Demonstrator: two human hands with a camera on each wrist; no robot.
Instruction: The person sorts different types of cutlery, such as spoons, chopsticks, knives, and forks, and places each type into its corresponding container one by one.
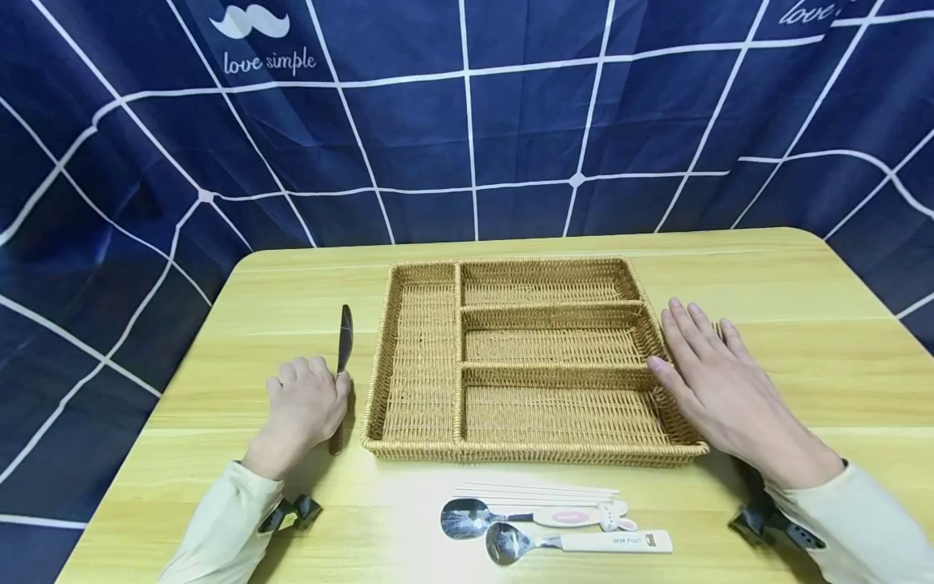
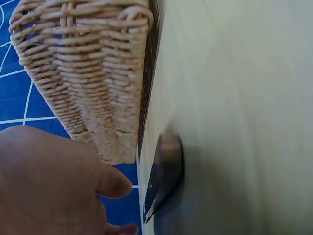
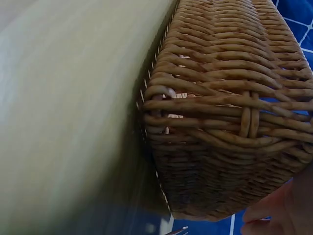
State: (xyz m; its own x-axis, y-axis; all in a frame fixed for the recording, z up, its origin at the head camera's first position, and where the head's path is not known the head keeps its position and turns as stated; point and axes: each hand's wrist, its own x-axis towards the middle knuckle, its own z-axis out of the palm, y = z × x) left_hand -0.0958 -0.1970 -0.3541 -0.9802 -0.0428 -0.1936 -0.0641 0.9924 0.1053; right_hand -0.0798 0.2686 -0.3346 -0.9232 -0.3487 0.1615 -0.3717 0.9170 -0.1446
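Observation:
A table knife (image 1: 345, 332) with a brown handle lies on the table left of the wicker tray (image 1: 460, 454). Over it is my left hand (image 1: 308, 399), fingers loosely bent, thumb close to the handle. In the left wrist view a gap shows between the thumb and the knife (image 2: 168, 159). My right hand (image 1: 718, 389) spreads nearly straight fingers along the tray's right wall, its thumb at the rim. Metal prongs, seemingly a fork's (image 3: 180, 231), peek out at the bottom of the right wrist view; the rest is hidden.
In front of the tray lie white chopsticks (image 1: 540, 491), a spoon with a rabbit handle (image 1: 569, 517) and a spoon with a plain white handle (image 1: 613, 542). The tray has several compartments. A dark blue checked cloth (image 1: 525, 122) hangs behind the table (image 1: 306, 276).

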